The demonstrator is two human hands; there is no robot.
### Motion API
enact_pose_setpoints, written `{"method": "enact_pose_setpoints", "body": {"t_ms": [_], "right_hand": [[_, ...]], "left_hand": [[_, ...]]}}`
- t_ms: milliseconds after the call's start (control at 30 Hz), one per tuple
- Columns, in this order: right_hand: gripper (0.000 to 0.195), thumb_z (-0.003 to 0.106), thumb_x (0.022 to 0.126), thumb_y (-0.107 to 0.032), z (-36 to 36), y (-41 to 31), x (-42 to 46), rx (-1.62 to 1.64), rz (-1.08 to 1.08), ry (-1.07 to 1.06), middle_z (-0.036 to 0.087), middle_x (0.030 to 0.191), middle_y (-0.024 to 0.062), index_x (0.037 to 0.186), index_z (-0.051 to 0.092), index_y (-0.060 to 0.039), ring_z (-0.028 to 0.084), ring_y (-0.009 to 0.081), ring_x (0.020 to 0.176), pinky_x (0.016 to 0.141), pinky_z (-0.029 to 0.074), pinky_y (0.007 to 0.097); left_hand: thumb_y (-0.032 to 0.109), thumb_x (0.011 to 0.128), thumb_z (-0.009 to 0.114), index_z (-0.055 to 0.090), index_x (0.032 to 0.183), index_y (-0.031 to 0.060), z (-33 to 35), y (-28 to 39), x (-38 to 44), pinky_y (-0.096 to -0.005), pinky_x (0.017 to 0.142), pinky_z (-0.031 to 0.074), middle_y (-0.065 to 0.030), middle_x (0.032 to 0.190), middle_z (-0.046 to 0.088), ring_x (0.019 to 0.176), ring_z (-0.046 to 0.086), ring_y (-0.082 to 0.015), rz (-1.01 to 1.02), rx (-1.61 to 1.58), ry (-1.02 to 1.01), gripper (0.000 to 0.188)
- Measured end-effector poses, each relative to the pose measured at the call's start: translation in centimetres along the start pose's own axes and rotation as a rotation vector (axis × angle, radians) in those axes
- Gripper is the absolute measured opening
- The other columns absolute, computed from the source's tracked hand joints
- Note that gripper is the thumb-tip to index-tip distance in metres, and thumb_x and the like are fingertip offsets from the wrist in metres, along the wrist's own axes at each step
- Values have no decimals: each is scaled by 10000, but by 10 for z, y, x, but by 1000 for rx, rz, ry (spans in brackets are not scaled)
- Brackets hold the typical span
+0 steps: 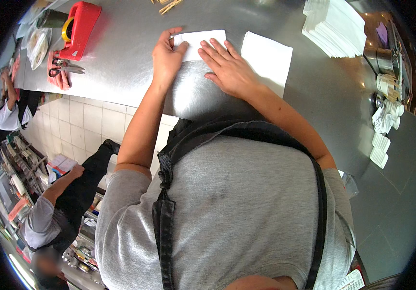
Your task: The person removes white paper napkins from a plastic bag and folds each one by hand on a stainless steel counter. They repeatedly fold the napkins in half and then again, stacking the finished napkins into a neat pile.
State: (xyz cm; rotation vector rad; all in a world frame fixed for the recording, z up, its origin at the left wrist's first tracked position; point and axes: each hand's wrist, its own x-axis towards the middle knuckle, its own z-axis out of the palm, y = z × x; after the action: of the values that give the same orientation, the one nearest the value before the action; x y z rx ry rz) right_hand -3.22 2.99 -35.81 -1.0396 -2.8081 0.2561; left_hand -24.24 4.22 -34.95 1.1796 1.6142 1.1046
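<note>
A folded white paper sheet lies on the stainless steel table in front of me. At its left end my left hand grips it, the thumb on top and the fingers curled around the edge. Flat on its right part rests my right hand, the fingers spread and nothing held in it. Just to the right, apart from the folded sheet, lies another white paper, partly hidden by my right forearm. Farther right is a fanned stack of white papers.
At the left stand a red tape dispenser, scissors on a pink cloth and a plastic bag. Wooden sticks lie at the far edge. White cups and utensils line the right. Two other people are off to the left.
</note>
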Motion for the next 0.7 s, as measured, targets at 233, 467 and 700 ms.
{"method": "enact_pose_setpoints", "body": {"t_ms": [233, 467, 700], "right_hand": [[695, 510, 1017, -451, -2, -2, 1, -55, 9, -50, 266, 1665, 75, 1585, 304, -109, 206, 271, 1546, 1266, 159, 482], [745, 543, 1035, -350, 4, -6, 14, 416, 257, 286, 73, 1671, 253, 1593, 191, -4, 90, 392, 1556, 1254, 151, 489], [747, 545, 1046, -298, 17, -1, 23, 662, 310, 318, 14, 1668, 280, 1587, 149, 30, 30, 417, 1555, 1250, 145, 481]], "left_hand": [[16, 850, 718, 599, 1298, 31, -8, 7, -5, -290, 739, 527, -79, 952, 698, 798, 650, -136, 100, 278, 139, 463], [-125, 883, 519, 489, 1372, -29, -5, 0, -13, -386, 1047, 484, -224, 1328, 560, 1213, 587, -288, 214, 148, 206, 499], [-192, 873, 375, 355, 1442, -96, 6, -15, -25, -417, 1220, 325, -294, 1466, 441, 1405, 446, -358, 215, -56, 155, 578]]}}
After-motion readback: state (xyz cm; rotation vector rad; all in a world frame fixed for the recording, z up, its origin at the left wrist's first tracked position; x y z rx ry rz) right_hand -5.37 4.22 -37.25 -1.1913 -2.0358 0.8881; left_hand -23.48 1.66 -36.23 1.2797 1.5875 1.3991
